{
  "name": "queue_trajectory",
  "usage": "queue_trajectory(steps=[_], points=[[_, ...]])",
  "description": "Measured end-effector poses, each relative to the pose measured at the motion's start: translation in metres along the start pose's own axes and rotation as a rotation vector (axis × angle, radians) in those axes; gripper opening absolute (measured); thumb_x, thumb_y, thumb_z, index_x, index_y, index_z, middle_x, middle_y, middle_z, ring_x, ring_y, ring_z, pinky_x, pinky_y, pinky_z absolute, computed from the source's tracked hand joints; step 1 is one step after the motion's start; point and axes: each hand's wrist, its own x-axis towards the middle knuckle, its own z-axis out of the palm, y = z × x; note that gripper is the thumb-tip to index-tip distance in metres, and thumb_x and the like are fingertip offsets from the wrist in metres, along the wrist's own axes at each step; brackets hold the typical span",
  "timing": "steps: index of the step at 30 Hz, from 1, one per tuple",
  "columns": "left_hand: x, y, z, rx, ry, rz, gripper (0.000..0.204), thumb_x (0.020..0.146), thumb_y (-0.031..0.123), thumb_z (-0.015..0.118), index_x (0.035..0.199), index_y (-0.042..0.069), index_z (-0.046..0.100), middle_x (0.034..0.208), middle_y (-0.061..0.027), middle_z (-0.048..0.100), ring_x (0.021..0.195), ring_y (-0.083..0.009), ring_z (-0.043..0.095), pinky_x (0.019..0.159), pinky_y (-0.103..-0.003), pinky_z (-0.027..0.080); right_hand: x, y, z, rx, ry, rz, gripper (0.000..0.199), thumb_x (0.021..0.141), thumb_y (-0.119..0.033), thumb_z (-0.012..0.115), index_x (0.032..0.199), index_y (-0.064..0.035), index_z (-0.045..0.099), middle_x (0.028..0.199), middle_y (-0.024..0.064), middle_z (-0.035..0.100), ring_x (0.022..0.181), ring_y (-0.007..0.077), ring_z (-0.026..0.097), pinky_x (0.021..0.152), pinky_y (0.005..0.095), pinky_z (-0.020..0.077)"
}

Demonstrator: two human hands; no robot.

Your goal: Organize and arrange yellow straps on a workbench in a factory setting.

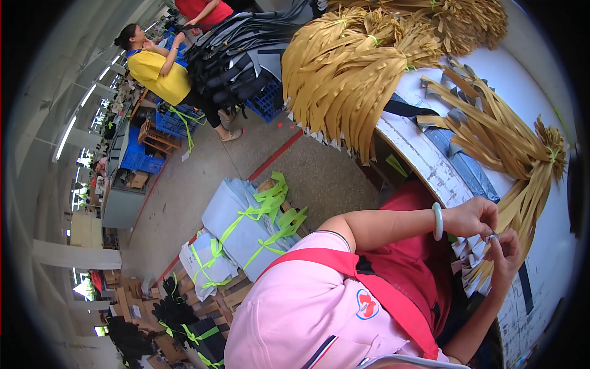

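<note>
My left hand [472,217], with a pale bangle [437,221] on its wrist, is closed in a pinch. Its fingertips meet those of my right hand [506,251], also closed. Between them is a small greyish piece [491,237], too little to make out. Both hands are over the white, scuffed table [528,295]. Just beyond them lies a bundle of golden-brown fabric strips [530,200], gathered with a green tie at its far end. White-tipped strip ends [472,267] fan out below my left hand.
A big heap of golden strips [350,74] hangs over the table edge. On the floor sit grey stacks [236,215] tied with bright green bands. Farther back, a person in yellow [163,74] and one in red [206,11] stand by piled black straps [236,58].
</note>
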Motion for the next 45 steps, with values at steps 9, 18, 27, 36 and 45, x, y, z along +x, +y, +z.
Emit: queue_trajectory(steps=[9,18,27,36,45], points=[[-0.005,-0.004,0.015,0.666,0.383,0.472,0.01,0.08,-0.006,0.064,0.081,-0.002,0.055,0.078,-0.0073,0.057,0.073,-0.0143,0.063,0.062,-0.027,0.051,0.017,0.02,0.026,-0.479,0.368,-0.263,0.009,0.096,-0.004,0.059,0.089,-0.0029,0.054,0.076,-0.0004,0.054,0.065,0.0044,0.05,0.058,0.019,0.0404],[-0.014,-0.001,-0.01,0.144,0.036,-0.036,0.004,0.083,0.001,0.069,0.084,-0.001,0.066,0.079,-0.0071,0.06,0.072,-0.0143,0.063,0.063,-0.028,0.051,0.004,0.025,0.021,-0.114,0.255,-0.299,0.003,0.098,-0.004,0.055,0.097,-0.0018,0.058,0.083,-0.0003,0.055,0.07,0.0069,0.052,0.064,0.0206,0.0423],[-0.015,0.001,-0.009,0.719,0.059,0.428,0.013,0.077,0.008,0.071,0.076,0.003,0.06,0.08,-0.0124,0.059,0.077,-0.0343,0.061,0.066,-0.04,0.049,-0.005,0.013,0.026,-0.029,0.253,-0.059,0.017,0.101,-0.02,0.057,0.094,-0.0046,0.059,0.078,0.0002,0.057,0.068,0.0053,0.052,0.062,0.0203,0.0415],[-0.017,-0.016,-0.017,0.768,0.112,0.533,0.015,0.078,-0.002,0.063,0.092,0.003,0.06,0.083,-0.0139,0.058,0.073,-0.0317,0.061,0.062,-0.038,0.049,-0.009,0.053,0.002,-0.008,0.291,0.079,0.02,0.098,-0.02,0.06,0.084,-0.0056,0.058,0.07,-0.0012,0.052,0.061,0.0064,0.05,0.058,0.0214,0.0407],[-0.053,0.089,-0.176,0.277,0.827,0.315,0.017,0.098,0.004,0.054,0.114,0.001,0.06,0.097,-0.0079,0.064,0.083,-0.0158,0.066,0.067,-0.026,0.058,-0.071,0.063,-0.076,-0.302,0.686,0.146,0.021,0.095,-0.022,0.066,0.085,-0.003,0.064,0.066,-0.0027,0.055,0.06,0.0037,0.051,0.056,0.0216,0.041]])
